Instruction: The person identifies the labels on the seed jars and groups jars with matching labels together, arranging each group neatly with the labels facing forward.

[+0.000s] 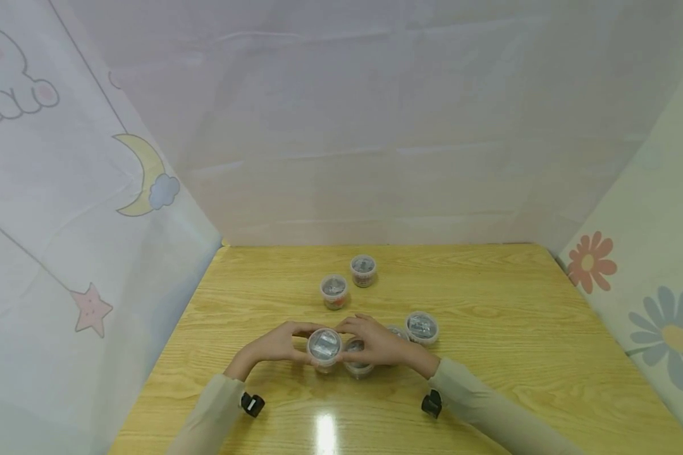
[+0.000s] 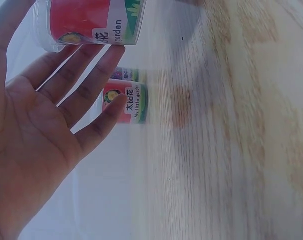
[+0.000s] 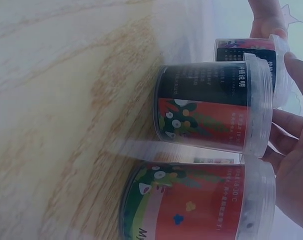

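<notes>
A small clear-lidded plastic cup (image 1: 325,345) with a red "garden" label stands between both hands. My left hand (image 1: 277,343) holds its left side, fingers at the far edge and thumb at the near edge. From the other side, my right hand (image 1: 378,341) grips the same cup's lid edge with fingers and thumb. In the left wrist view this held cup (image 2: 91,22) shows its red label. Under the right hand is a second cup (image 1: 358,365), partly hidden; a third cup (image 1: 397,331) peeks out behind that hand. The right wrist view shows a cup (image 3: 206,107) close to the palm.
Two more cups (image 1: 334,291) (image 1: 363,270) stand farther back on the wooden table (image 1: 478,284). Another cup (image 1: 422,327) sits just beyond the right wrist. Printed cloth walls (image 1: 375,158) enclose the table's back and sides. Each wrist carries a small black camera (image 1: 253,404).
</notes>
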The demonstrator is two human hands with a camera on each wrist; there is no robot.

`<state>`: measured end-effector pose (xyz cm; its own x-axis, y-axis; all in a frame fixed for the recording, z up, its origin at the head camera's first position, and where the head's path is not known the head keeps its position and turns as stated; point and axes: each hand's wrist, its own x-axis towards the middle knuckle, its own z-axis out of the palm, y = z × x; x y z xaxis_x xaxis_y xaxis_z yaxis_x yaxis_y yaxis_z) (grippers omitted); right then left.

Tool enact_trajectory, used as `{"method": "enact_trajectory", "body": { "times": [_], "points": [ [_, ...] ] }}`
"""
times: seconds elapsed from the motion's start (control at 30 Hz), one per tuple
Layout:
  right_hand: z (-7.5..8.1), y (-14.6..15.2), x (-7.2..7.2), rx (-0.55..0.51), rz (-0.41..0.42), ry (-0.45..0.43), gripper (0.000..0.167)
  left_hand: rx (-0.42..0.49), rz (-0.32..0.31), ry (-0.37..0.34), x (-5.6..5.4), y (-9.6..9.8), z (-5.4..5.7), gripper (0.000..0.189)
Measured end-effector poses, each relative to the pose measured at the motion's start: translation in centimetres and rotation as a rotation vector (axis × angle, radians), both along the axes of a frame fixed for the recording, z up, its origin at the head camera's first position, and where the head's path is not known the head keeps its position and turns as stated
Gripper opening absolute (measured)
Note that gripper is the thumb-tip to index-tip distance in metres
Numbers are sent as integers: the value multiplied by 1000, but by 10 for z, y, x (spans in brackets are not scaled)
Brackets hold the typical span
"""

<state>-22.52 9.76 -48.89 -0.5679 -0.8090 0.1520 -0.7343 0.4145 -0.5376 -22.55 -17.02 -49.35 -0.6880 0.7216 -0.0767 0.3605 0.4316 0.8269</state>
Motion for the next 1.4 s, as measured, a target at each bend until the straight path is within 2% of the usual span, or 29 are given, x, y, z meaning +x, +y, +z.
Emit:
{"method": "enact_trajectory", "body": {
  "times": [0.2, 0.6, 0.87, 1.07, 1.4],
  "points": [
    [3, 3, 1, -12, -16, -24, 57, 11, 7, 22, -2, 3, 0, 62],
    [4, 5, -1, -40, -36, -39, 56, 1, 2, 84, -5, 3, 8, 63],
    [4, 5, -2, -92, -21, -42, 51, -11, 25, 76, -5, 4, 11, 62],
    [3, 7, -3, -88, -21, -27, 51, -13, 41, 67, -4, 6, 13, 61],
    [10, 10, -2, -79, -55, -83, 52, 25, 35, 52, -6, 7, 15, 60]
  ]
}}
